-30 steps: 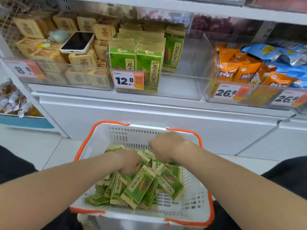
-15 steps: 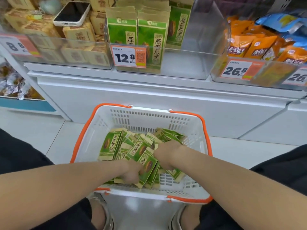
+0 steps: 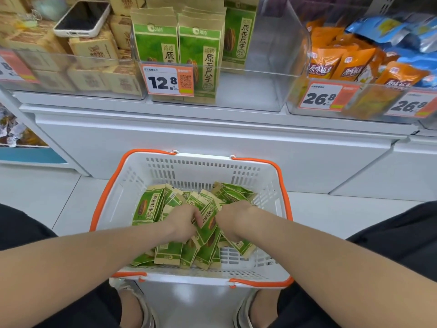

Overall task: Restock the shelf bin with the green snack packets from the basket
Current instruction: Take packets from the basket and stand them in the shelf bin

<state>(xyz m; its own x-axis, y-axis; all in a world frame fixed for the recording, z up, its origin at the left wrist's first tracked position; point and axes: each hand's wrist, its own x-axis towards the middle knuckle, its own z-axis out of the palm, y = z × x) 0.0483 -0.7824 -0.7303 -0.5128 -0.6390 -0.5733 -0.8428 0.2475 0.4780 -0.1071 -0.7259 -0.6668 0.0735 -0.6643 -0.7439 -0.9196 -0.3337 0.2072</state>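
A shop: price tags [image 3: 169, 79] on stocked shelf bins [image 3: 272, 74].

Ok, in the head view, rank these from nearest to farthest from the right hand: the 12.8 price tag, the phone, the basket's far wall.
From the right hand:
1. Basket's far wall, just ahead, beyond the packets.
2. 12.8 price tag, up on the clear bin's front, ahead and left.
3. Phone, farthest, lying on the tan boxes at upper left.

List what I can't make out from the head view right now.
- Fingertips of left hand and right hand: buried among the green packets, so the exact grip is unclear.
- Packet count in the basket: overlapping pile and arms hide it.
- Shelf bin back rows: cut off by the top edge.
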